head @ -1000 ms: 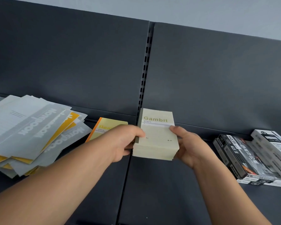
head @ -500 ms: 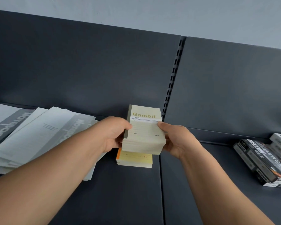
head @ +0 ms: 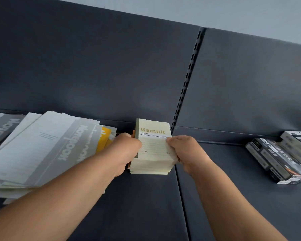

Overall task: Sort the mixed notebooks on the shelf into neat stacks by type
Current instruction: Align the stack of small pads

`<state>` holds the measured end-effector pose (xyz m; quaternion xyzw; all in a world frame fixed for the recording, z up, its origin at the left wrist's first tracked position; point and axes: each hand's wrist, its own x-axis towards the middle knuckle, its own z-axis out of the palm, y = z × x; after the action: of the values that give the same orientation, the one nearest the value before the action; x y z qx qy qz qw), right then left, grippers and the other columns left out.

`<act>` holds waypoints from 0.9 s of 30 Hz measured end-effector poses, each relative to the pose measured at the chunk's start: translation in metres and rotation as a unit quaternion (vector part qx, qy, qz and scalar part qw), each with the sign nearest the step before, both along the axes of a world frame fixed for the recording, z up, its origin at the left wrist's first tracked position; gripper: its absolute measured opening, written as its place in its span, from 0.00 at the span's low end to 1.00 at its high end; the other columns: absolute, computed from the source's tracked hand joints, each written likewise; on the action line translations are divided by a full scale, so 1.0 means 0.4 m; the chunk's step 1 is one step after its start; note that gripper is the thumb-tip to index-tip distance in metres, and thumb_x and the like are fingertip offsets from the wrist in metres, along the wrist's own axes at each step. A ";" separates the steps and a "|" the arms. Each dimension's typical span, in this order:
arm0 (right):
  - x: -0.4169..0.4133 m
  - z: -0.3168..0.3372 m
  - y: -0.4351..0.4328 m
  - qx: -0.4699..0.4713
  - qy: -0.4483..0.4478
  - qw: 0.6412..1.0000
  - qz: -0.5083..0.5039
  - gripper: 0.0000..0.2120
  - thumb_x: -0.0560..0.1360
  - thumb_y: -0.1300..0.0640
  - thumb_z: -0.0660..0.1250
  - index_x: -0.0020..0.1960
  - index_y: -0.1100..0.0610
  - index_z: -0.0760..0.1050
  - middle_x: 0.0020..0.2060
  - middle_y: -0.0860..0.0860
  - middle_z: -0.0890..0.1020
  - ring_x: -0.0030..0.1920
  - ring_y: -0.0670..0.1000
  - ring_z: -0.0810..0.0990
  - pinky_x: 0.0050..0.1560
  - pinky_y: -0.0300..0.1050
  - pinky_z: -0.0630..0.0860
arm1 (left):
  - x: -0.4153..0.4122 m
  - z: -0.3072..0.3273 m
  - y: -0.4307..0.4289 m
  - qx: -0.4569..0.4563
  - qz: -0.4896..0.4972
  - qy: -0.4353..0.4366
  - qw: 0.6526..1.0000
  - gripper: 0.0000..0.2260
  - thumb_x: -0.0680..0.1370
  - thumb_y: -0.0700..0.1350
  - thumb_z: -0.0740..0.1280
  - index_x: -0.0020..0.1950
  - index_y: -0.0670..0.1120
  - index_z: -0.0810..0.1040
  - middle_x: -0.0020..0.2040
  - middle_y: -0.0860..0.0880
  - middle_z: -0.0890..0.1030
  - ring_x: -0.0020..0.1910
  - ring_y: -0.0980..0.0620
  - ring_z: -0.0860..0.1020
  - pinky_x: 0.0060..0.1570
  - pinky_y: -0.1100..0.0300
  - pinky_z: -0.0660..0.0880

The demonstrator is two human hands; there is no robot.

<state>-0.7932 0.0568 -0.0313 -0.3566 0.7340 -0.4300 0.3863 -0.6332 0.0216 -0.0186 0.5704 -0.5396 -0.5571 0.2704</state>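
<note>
Single view only: a wide-angle head-worn camera, close above the shelf (head: 146, 206), slightly rolled, facing forward and down toward the back panel (head: 94, 66). Left hand (head: 127, 152) and right hand (head: 184, 150) grip the notebook stack (head: 153, 148) near frame centre.

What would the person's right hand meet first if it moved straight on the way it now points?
The stack of Gambit notebooks, whose right edge the right hand now grips; beyond it, probably the left hand on the opposite edge.
</note>
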 end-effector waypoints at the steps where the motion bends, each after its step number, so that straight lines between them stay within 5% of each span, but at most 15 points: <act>1: -0.001 -0.002 0.002 -0.004 -0.005 1.000 0.005 0.10 0.79 0.54 0.64 0.48 0.58 0.81 0.46 0.54 0.86 0.43 0.53 0.83 0.46 0.47 0.78 | 0.003 0.001 0.000 -0.002 -0.006 0.000 1.000 0.08 0.79 0.37 0.60 0.53 0.43 0.77 0.52 0.47 0.82 0.49 0.48 0.79 0.38 0.60 0.73; 6: -0.033 -0.013 0.048 0.027 -0.010 0.988 0.151 0.31 0.64 0.30 0.68 0.59 0.48 0.79 0.54 0.44 0.85 0.59 0.50 0.80 0.66 0.51 0.71 | 0.049 -0.008 -0.001 0.018 -0.126 -0.033 0.991 0.21 0.73 0.57 0.70 0.61 0.51 0.73 0.57 0.55 0.79 0.56 0.54 0.75 0.58 0.56 0.71; 9: -0.039 -0.015 0.068 0.026 -0.028 0.968 0.248 0.30 0.65 0.45 0.76 0.65 0.50 0.76 0.58 0.45 0.83 0.61 0.46 0.80 0.66 0.47 0.69 | 0.061 -0.015 0.004 -0.039 -0.197 -0.187 0.962 0.32 0.65 0.54 0.76 0.65 0.51 0.67 0.56 0.55 0.78 0.54 0.55 0.76 0.55 0.56 0.75; 12: -0.010 -0.008 0.081 0.013 0.039 0.960 0.278 0.24 0.68 0.62 0.75 0.59 0.45 0.76 0.54 0.45 0.84 0.56 0.46 0.81 0.59 0.41 0.76 | 0.050 -0.034 0.021 -0.120 -0.209 -0.334 0.911 0.40 0.68 0.50 0.76 0.73 0.48 0.58 0.58 0.52 0.76 0.50 0.53 0.74 0.45 0.61 0.75; 16: 0.022 -0.015 0.082 0.043 0.184 0.968 0.163 0.26 0.65 0.60 0.75 0.58 0.46 0.71 0.50 0.42 0.79 0.52 0.44 0.78 0.51 0.42 0.77 | 0.051 -0.068 0.025 -0.201 -0.177 -0.328 0.906 0.36 0.71 0.46 0.74 0.73 0.50 0.58 0.56 0.53 0.78 0.45 0.55 0.72 0.34 0.66 0.68; 27: 0.033 -0.037 0.085 0.022 0.200 0.972 0.118 0.27 0.63 0.59 0.76 0.59 0.48 0.73 0.49 0.42 0.80 0.50 0.43 0.78 0.43 0.37 0.74 | 0.057 -0.115 0.029 -0.251 -0.141 -0.244 0.926 0.39 0.73 0.38 0.69 0.76 0.58 0.52 0.62 0.54 0.77 0.48 0.58 0.71 0.33 0.71 0.65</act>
<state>-0.7802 0.0907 -0.0461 -0.5109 0.7584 -0.2854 0.2869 -0.6106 0.0332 -0.0646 0.5200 -0.7863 -0.2789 0.1833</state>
